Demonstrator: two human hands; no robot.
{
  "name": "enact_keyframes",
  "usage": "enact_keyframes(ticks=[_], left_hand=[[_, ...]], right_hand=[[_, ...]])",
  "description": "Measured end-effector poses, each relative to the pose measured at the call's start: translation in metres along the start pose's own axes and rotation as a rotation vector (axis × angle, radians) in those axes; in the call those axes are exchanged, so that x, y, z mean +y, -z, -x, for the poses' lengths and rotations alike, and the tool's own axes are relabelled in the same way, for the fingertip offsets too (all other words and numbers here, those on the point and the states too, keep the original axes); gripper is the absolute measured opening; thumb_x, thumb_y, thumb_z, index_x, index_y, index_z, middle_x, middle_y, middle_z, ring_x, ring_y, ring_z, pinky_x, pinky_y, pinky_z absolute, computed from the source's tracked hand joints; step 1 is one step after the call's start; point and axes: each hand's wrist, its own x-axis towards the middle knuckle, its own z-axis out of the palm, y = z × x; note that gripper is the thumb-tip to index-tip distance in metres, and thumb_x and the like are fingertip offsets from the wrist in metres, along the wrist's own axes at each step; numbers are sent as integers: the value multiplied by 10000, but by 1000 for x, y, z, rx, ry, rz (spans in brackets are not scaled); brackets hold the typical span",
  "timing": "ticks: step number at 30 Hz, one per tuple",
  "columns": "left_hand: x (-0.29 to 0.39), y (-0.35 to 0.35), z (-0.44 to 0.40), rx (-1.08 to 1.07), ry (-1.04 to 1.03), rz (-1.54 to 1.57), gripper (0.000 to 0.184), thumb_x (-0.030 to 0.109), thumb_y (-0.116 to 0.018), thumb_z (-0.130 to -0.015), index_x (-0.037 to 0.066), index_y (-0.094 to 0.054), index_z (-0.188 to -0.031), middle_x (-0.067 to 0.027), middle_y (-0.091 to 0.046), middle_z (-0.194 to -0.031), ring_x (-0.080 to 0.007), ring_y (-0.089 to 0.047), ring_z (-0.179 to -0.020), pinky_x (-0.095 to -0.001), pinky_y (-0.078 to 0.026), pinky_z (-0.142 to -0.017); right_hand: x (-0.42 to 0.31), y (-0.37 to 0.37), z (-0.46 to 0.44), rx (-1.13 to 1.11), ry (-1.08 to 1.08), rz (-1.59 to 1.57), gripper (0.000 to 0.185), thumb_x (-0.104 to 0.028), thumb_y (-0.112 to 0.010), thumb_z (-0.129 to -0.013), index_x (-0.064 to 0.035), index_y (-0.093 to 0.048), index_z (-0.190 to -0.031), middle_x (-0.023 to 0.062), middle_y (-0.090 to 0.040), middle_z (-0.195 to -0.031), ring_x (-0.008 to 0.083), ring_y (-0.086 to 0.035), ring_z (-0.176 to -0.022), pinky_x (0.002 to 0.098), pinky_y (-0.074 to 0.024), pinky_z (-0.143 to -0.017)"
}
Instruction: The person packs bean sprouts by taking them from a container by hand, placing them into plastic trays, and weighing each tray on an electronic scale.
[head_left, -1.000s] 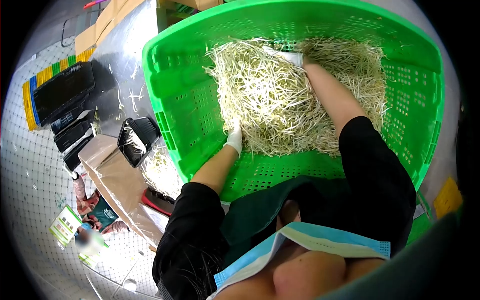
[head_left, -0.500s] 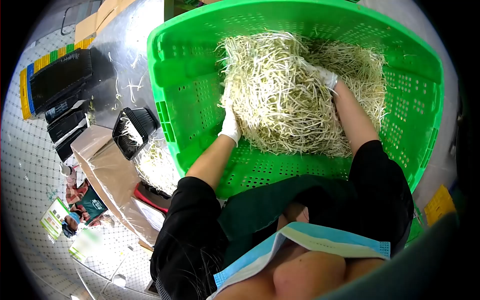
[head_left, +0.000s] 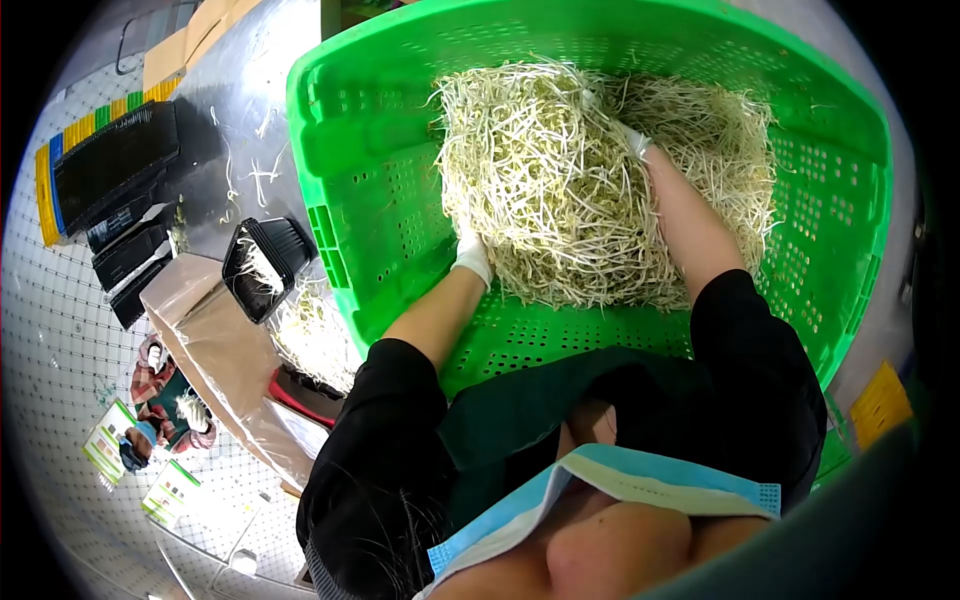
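Between the white-gloved left hand [head_left: 474, 258] and the white-gloved right hand [head_left: 634, 143] sits a thick, tangled mass of white and pale-yellow sprouts [head_left: 550, 190], inside a large green perforated plastic basket [head_left: 328, 250].

The left hand is set against the near left edge of the mass, its fingers hidden by the strands. The right hand reaches over to the opposite side, fingers sunk in sprouts. Whether either set of fingers is clenched could not be determined. In my judgement, the hands are placed on opposing sides because loose strands would slip from a single-sided hold.

To the right of the right hand, a lower bed of pale sprouts [head_left: 720, 150] rests in the same basket; the high walls presumably contain strays, and the holes presumably let water or air through.

Left of the left hand, outside the basket, a black plastic tray [head_left: 285, 245] with sprouts inside stands tilted beside a loose heap of white sprouts [head_left: 318, 340]. Further left is a brown cardboard box with clear plastic over it [head_left: 215, 330], the plastic likely serving as a moisture barrier. Well beyond that, a co-worker in a checked sleeve [head_left: 150, 383] is present.
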Motion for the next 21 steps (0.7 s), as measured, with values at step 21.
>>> enact_keyframes(ticks=[21], left_hand=[[19,-38,14,-135,-3,-63,705,645,-291,-899,131,-414,-1365,-114,-464,-1359,-349,-479,-1167,-529,-401,-966]], right_hand=[[8,-3,42,66,-1,-101,789,-569,-518,-818,-179,-257,-1453,158,-258,-1485,269,-258,-1372,454,-271,-1083]])
